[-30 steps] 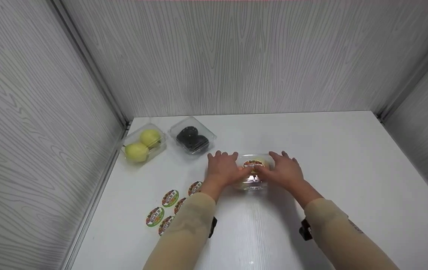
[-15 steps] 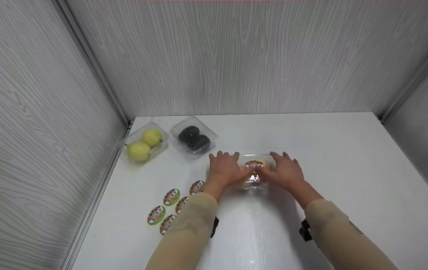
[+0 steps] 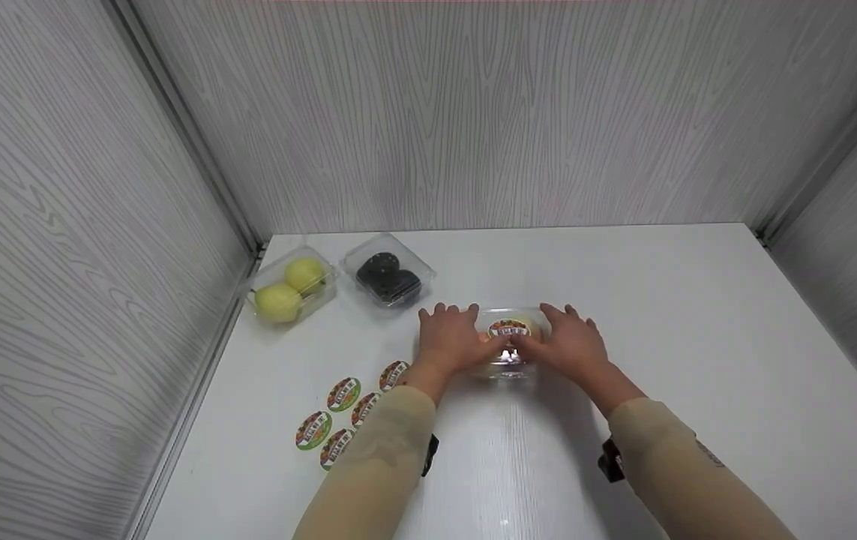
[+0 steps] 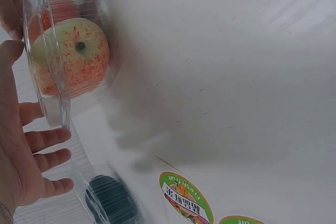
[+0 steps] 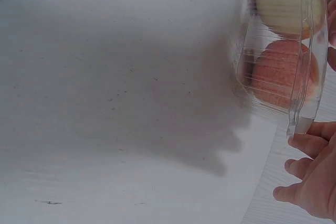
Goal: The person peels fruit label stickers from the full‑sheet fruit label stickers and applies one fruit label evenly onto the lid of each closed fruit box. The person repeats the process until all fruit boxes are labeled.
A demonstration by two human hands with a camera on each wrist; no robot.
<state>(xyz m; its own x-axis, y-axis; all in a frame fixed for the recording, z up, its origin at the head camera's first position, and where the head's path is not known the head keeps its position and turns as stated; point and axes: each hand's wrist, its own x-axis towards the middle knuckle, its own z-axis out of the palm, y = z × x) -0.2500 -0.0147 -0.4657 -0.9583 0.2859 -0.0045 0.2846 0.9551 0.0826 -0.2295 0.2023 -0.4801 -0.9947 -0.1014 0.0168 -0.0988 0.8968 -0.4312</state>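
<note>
A clear plastic clamshell box [image 3: 507, 369], its lid down, sits between my hands in the head view. Two round red and pale-yellow fruits [image 4: 73, 53] show through its wall in both wrist views. An oval fruit label [image 3: 509, 328] lies on the lid. My left hand [image 3: 449, 337] rests on the left side of the box with its fingers spread, its thumb on the lid at the label's lower edge. From the right, my right hand [image 3: 569, 341] lies the same way, and the two thumbs nearly meet. Its fingertips [image 5: 298, 142] touch the box rim in the right wrist view.
Several oval fruit labels [image 3: 313, 430] lie on the white table, partly under my left sleeve. Behind them at left stand a clear box [image 3: 321, 298] with two yellow-green pears [image 3: 278, 302] and another clear box [image 3: 413, 262] with dark fruit [image 3: 387, 279]. Wood-grain panels [image 3: 428, 112] enclose the table.
</note>
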